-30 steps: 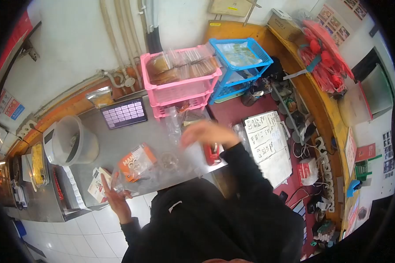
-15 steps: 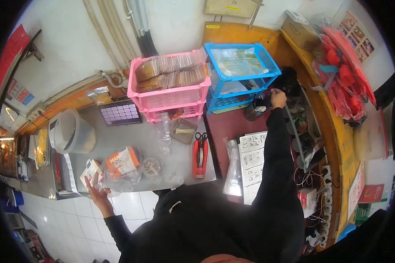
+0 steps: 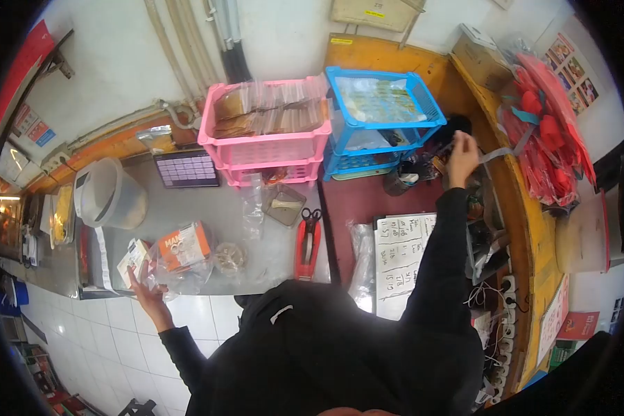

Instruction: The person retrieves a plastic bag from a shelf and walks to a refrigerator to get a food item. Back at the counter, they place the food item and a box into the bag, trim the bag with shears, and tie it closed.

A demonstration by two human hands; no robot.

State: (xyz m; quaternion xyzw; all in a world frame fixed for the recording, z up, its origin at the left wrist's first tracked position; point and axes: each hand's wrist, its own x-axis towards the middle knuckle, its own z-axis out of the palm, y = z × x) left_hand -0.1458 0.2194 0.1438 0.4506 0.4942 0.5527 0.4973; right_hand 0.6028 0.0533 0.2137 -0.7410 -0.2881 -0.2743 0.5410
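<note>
My right hand (image 3: 462, 161) is raised at the far right of the counter, fingers curled together; I cannot tell what they hold. To its left stands a dark cup (image 3: 397, 182) with pens and small items in it. Beside the hand hangs a grey strap (image 3: 500, 153). My left hand (image 3: 150, 291) is at the metal table's front edge, fingers stretched out. Its fingertips reach a small white box (image 3: 133, 262) and the edge of a clear plastic bag (image 3: 187, 276), in front of an orange-and-white box (image 3: 184, 246).
A pink basket (image 3: 265, 147) with packets and a blue tiered basket (image 3: 385, 123) stand at the back. Red-handled scissors (image 3: 307, 244), a clear tub (image 3: 111, 194) and a handwritten sheet (image 3: 397, 256) lie nearer. Power sockets (image 3: 506, 326) and cables run along the right.
My right hand has moved up and to the right, away from the pen cup. My left hand has shifted slightly, its fingers less spread. The view has turned a little.
</note>
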